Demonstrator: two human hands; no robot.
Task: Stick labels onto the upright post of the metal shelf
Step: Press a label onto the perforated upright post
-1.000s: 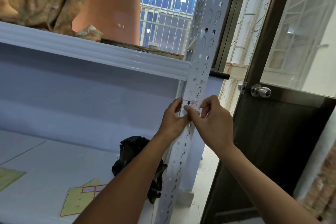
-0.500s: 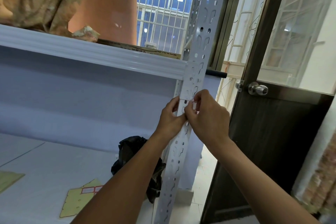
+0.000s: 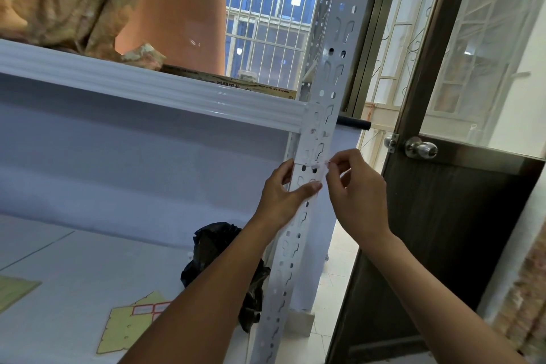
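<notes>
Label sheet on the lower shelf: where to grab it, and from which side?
Pinch the label sheet at its near-left corner, coming from the front. It lies flat on the shelf, so probably lift that corner with a fingertip first. That corner is bare backing; the labels left on it sit at the far right end, partly behind the left forearm.

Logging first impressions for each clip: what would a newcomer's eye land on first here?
Both hands meet mid-frame at the perforated upright post, just below the shelf beam: the left hand grips the post while the right hand pinches a small white label at its right edge. Next come the shiny door knob to the right and the yellow label sheet on the lower shelf, bottom left.
</notes>
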